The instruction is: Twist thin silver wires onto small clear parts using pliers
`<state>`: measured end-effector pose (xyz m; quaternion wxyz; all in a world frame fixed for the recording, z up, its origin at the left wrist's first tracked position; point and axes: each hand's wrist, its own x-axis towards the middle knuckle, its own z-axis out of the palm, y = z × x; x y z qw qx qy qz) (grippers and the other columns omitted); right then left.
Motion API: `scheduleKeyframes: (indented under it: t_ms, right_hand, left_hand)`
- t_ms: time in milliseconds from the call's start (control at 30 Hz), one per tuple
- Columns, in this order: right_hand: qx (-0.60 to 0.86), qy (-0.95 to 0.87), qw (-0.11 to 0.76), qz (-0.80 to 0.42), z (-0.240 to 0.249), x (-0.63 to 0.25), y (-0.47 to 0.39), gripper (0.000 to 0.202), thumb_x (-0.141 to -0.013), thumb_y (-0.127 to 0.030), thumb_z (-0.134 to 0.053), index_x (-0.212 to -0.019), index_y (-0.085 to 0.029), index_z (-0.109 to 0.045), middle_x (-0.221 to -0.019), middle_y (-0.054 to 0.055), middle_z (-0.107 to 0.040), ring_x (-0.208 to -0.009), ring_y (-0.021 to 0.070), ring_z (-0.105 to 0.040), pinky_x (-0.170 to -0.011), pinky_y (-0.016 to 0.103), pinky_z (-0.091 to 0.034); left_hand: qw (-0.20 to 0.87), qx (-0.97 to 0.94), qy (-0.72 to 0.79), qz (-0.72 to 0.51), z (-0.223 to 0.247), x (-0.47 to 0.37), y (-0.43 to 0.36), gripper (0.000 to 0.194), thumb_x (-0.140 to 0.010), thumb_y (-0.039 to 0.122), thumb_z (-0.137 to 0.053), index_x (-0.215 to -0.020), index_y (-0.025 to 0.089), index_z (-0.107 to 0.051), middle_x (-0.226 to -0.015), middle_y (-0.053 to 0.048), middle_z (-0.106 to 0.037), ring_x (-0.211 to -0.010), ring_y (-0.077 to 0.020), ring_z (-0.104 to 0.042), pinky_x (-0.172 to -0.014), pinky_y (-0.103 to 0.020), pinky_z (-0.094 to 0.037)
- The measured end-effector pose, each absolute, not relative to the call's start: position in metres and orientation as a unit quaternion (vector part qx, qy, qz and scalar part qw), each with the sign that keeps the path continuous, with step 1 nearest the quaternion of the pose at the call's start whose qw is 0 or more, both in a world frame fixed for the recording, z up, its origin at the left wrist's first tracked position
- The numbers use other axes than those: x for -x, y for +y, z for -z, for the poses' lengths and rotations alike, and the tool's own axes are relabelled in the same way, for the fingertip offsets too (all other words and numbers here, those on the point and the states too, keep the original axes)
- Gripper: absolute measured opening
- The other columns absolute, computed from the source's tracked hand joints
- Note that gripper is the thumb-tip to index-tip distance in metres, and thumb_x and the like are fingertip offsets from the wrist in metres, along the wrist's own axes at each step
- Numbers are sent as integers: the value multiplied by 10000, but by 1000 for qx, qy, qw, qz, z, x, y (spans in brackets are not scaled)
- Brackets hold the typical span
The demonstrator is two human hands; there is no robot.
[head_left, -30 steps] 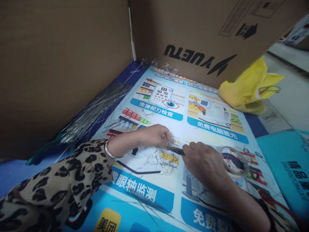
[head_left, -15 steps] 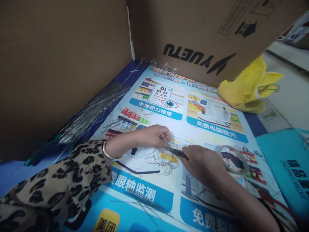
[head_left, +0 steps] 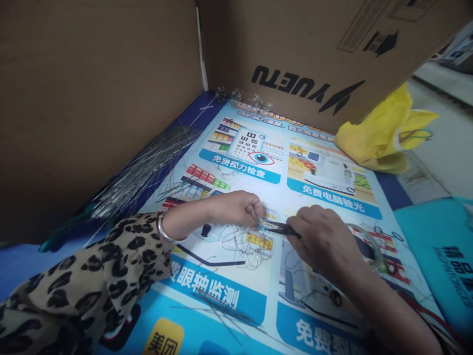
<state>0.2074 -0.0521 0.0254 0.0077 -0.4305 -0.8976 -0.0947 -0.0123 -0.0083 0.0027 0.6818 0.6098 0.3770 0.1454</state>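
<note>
My left hand (head_left: 246,209) is closed in a pinch on thin wire (head_left: 254,254), whose bent loops hang below the fingers over the printed poster (head_left: 218,234). In my right hand (head_left: 320,236) is a pair of dark-jawed pliers (head_left: 279,228), held by the handles. The jaws point left and reach the wire right beside my left fingertips; whether they bite on it is too small to tell. A clear roll of tape (head_left: 377,251) lies partly hidden behind my right hand.
A bundle of straight wires (head_left: 148,167) lies on the left. Cardboard walls (head_left: 288,44) stand at the left and back, with small wire pieces (head_left: 244,97) along the back. On the right are a yellow bag (head_left: 380,138) and a teal bag (head_left: 436,246). Loose wires (head_left: 225,310) lie in front.
My right hand has moved slightly up and right and turned, with the pliers now lying flatter and their jaws more visible. My left hand stays almost still. The view has shifted slightly.
</note>
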Motion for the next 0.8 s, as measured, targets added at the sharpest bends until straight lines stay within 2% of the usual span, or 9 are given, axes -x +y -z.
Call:
scheduleKeyframes:
  t_ms: [200,400,533,700,800]
  right_hand:
    - [492,-866,-27,87,-19,-204,-62,229,-825,-344,-484,-665,-200,-561,-598,14,-587,-525,138,-483,-515,275,-148]
    - [553,-827,-100,33,-26,-196,-71,324,-836,-441,-435,-658,-216,-586,-595,38,-640,-484,158,-526,-496,275,-118]
    - [562,-816,-117,-66,-31,-193,-70,378,-851,-471,-381,-634,-210,-548,-576,24,-616,-487,137,-499,-485,264,-155]
    - [543,-794,-106,-251,-34,-192,-64,430,-854,-514,-343,-588,-192,-445,-529,-20,-514,-486,88,-398,-469,231,-203]
    - [515,-799,-99,-294,-32,-191,-63,422,-853,-517,-351,-597,-191,-431,-544,-31,-502,-505,84,-394,-476,224,-216]
  left_hand:
    - [674,-614,387,-138,-4,13,-10,208,-630,23,-579,-800,134,-531,-654,35,-590,-600,-83,-553,-587,-207,-394]
    - [629,-657,391,-140,-1,13,-11,177,-658,85,-585,-809,147,-516,-656,36,-568,-588,-83,-534,-547,-197,-377]
    - [611,-671,394,-145,-1,12,-12,166,-662,134,-611,-799,148,-519,-644,41,-547,-564,-76,-498,-511,-187,-354]
    - [620,-666,389,-141,-2,12,-12,172,-656,104,-596,-800,147,-512,-647,45,-544,-575,-75,-499,-521,-187,-355]
    - [618,-671,384,-140,-2,12,-12,162,-664,90,-574,-805,146,-517,-646,46,-541,-566,-72,-490,-516,-185,-348]
